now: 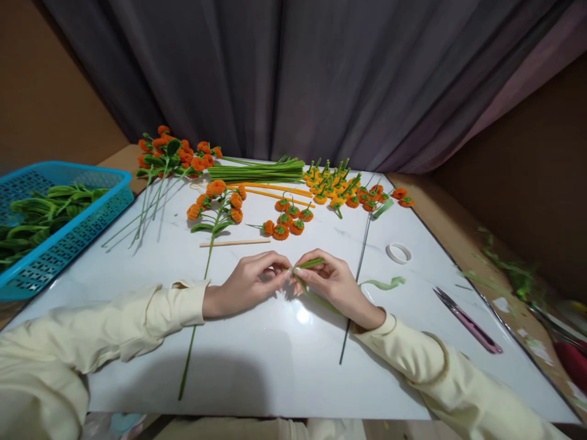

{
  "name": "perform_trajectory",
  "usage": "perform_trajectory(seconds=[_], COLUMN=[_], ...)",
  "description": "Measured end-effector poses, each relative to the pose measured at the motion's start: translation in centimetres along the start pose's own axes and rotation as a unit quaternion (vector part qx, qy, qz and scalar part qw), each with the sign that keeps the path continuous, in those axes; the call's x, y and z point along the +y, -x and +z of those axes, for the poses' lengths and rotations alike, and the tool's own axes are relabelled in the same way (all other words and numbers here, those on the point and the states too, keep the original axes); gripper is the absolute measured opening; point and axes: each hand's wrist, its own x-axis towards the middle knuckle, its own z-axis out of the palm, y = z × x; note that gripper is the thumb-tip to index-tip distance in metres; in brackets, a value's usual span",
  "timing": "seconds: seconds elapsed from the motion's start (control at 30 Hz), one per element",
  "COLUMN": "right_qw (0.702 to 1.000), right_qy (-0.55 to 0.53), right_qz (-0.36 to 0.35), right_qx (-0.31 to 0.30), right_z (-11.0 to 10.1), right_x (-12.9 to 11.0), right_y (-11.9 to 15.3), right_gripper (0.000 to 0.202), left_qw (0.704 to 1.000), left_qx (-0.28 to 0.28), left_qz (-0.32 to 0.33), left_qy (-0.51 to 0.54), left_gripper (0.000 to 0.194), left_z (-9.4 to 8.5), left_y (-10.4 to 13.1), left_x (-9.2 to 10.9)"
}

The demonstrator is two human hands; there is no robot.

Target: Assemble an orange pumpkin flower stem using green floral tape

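Near the middle of the table, both hands meet fingertip to fingertip. My left hand (252, 282) is closed in a pinch on the thin end of a green pipe-cleaner piece (315, 263). My right hand (337, 284) pinches the same piece, whose fuzzy part sticks out above the fingers. A pale green strip of floral tape (316, 298) hangs from the pinch and runs under my right hand; its loose end curls on the table to the right. Exactly how the tape meets the piece is hidden by the fingers. Beyond my left hand lies a stem with orange pumpkin-like flowers (215, 208) and leaves.
A blue basket (68, 244) of green leaves stands left. Finished-looking orange stems (165, 153), green pipe cleaners (257, 171), yellow flower heads (332, 186) and orange heads (288, 220) lie farther back. On the right are a tape roll (398, 253), pink snips (468, 321) and a dark rod (356, 287).
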Motion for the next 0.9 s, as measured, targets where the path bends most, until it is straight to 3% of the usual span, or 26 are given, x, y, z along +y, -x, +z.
perform_trajectory(seconds=[0.17, 0.43, 0.9], right_qw=[1.0, 0.999, 0.992], right_qy=[0.008, -0.007, -0.094], right_qz=[0.009, 0.05, 0.078], right_qx=[0.005, 0.0, -0.035], right_z=[-0.11, -0.08, -0.56], right_x=[-0.12, -0.69, -0.66], right_y=[0.03, -0.07, -0.19], right_gripper=[0.02, 0.023, 0.02], left_qw=[1.0, 0.996, 0.998], left_qx=[0.004, 0.007, 0.004], left_qz=[0.003, 0.073, -0.048], left_qy=[-0.002, -0.054, 0.033], left_gripper=[0.007, 0.008, 0.009], left_z=[-0.01, -0.12, 0.07], left_y=[0.03, 0.12, -0.01], left_x=[-0.05, -0.02, 0.04])
